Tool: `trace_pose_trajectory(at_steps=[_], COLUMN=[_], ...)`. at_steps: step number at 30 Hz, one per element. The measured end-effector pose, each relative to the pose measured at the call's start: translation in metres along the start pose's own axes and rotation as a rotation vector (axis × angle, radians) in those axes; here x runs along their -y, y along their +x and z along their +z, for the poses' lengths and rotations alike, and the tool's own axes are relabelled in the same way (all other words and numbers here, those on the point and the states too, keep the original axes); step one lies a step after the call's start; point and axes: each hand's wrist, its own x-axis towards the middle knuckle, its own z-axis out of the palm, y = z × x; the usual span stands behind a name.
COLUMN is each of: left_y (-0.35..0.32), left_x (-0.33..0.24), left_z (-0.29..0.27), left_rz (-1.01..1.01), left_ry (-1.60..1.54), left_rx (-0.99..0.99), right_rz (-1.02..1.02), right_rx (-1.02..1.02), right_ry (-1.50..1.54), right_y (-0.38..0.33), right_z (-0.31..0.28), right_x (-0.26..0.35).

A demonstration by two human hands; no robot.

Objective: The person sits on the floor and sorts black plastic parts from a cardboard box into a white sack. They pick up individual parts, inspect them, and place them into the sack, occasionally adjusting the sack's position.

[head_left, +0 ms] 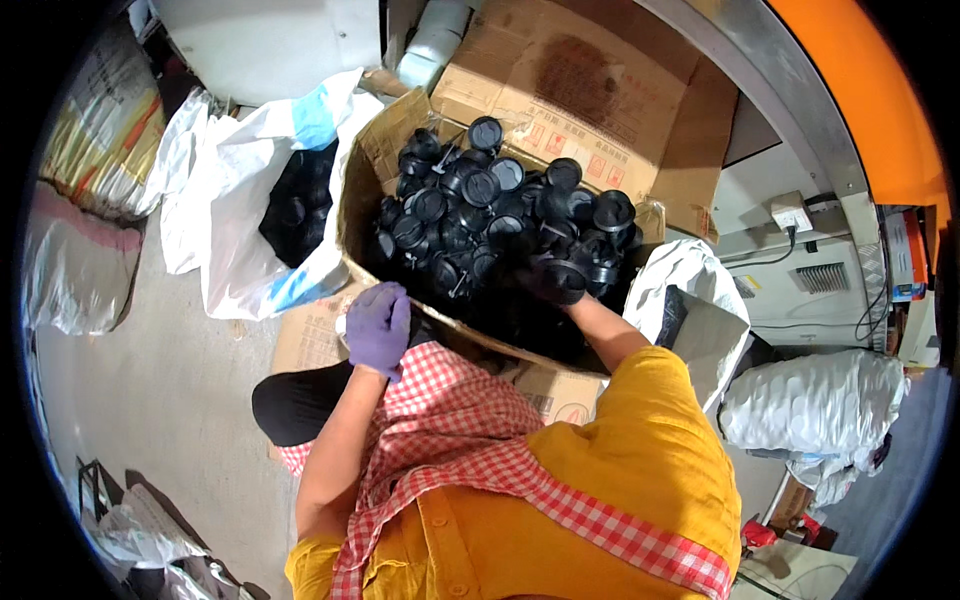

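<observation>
A large open cardboard box [480, 325] in front of me holds a heap of black round plastic parts [430, 205], some with a short metal pin or stem. My right hand [552, 277] reaches into the box at its near right side, among the parts. Shadow and dark parts hide its fingers, so a grip cannot be made out. In a purple glove, my left hand [378, 325] is at the near left edge of the box, above my knee. Its fingers are curled and pressed together, and a small white bit shows beside it.
Left of the box stands a white plastic bag [235, 215] with more black parts. Another white bag [685, 265] leans at the box's right. A stuffed pale sack [815, 400] lies farther right. Flattened cardboard [305, 335] is under the box, and its raised flap [590, 90] stands behind.
</observation>
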Motion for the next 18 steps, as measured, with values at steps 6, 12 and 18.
trace_pose_trajectory(at_steps=[6,12,18], left_y=[-0.005,-0.017,-0.016], left_x=[-0.004,-0.054,-0.064], left_z=[-0.006,0.004,0.011], left_rz=[-0.045,-0.135,-0.455], left_ry=[-0.028,-0.394,-0.754], left_rx=[0.012,0.100,-0.045], right_rz=[0.248,-0.161,-0.359], right_rx=[-0.098,-0.291,-0.266], right_ry=[1.056,0.620,0.742], right_y=[-0.015,-0.044,-0.058], right_z=[0.051,0.010,-0.027], right_x=[-0.005,0.068,0.137])
